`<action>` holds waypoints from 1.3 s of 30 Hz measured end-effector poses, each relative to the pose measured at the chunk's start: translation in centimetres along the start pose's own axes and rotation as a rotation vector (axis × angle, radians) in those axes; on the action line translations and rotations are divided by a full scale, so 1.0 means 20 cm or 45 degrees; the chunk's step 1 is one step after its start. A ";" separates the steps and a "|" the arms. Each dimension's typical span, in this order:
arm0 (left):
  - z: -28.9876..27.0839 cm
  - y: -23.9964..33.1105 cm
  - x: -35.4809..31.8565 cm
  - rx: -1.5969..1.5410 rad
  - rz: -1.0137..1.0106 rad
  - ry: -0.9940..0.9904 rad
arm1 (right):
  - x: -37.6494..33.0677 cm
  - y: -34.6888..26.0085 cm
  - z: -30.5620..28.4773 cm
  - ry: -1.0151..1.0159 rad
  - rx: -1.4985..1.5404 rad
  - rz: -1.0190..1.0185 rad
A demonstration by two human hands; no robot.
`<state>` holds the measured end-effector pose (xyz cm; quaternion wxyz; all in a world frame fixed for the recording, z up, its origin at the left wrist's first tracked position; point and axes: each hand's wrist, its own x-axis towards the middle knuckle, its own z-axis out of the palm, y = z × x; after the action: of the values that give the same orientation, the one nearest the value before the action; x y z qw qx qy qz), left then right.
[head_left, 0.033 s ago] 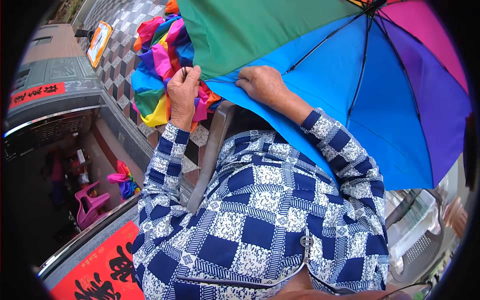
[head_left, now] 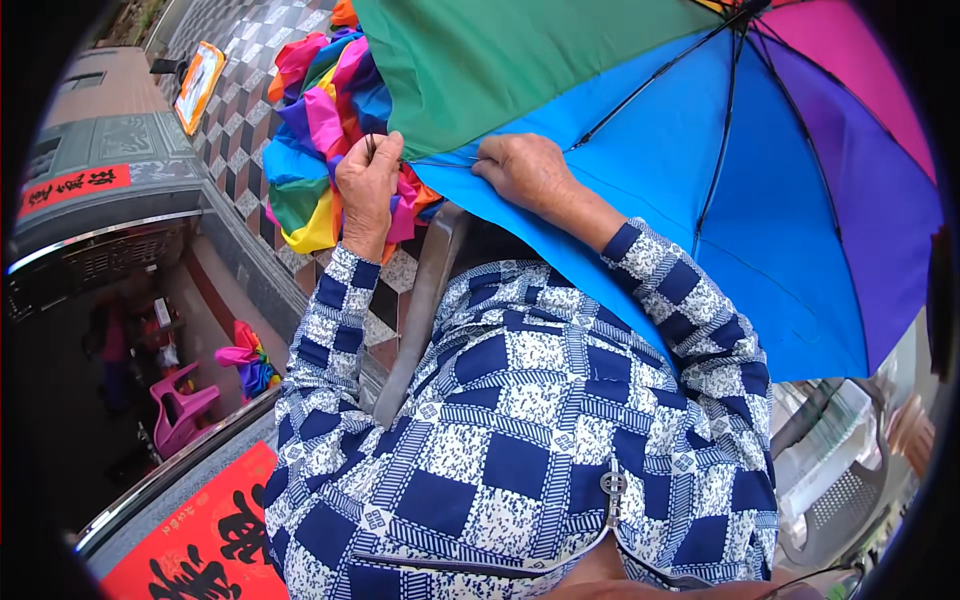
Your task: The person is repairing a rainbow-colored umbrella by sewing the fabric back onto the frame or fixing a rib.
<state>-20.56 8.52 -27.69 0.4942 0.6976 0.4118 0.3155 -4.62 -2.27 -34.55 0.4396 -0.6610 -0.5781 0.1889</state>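
Two hands (head_left: pixel 366 190) (head_left: pixel 530 172) pinching umbrella (head_left: pixel 640 180) edge, nearly unmoved since earlier.

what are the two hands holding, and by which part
The umbrella: left hand at an outer corner, right hand along the rib there; exact grip hidden.

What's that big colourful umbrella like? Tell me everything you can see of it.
The umbrella is spread open, its underside showing, cut off by the picture's upper edge. Its thin, smooth-looking cloth has green, blue, purple and pink panels. Slender dark ribs fan out from a dark hub. The left hand grips at the corner where green and blue meet; the right hand pinches near the blue edge, and the right sleeve crosses the blue panel.
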 end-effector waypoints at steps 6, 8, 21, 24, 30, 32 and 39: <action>0.03 0.00 0.04 0.417 0.266 0.116 | -0.05 0.00 -0.07 0.148 0.101 -0.198; 0.05 0.08 0.05 0.405 0.517 0.211 | -0.13 0.00 -0.17 0.180 0.128 -0.146; 0.26 0.40 0.14 0.928 0.800 -0.243 | -1.29 0.27 -1.33 0.969 0.418 0.525; 0.07 0.25 0.24 0.934 0.750 -0.117 | -1.34 0.34 -1.32 1.017 0.536 0.618; -0.20 0.09 0.23 1.206 0.468 0.072 | -1.14 0.48 -1.19 0.757 0.623 0.655; -0.21 0.09 0.24 1.245 0.457 0.117 | -1.10 0.51 -1.17 0.759 0.664 0.673; 0.31 0.44 0.09 1.017 1.024 -0.191 | -1.09 0.60 -1.10 0.980 0.837 0.628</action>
<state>-12.08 5.87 -21.16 0.0613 0.9526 0.1650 0.2481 13.56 -29.78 -37.81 0.7444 -0.6261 -0.1151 0.2014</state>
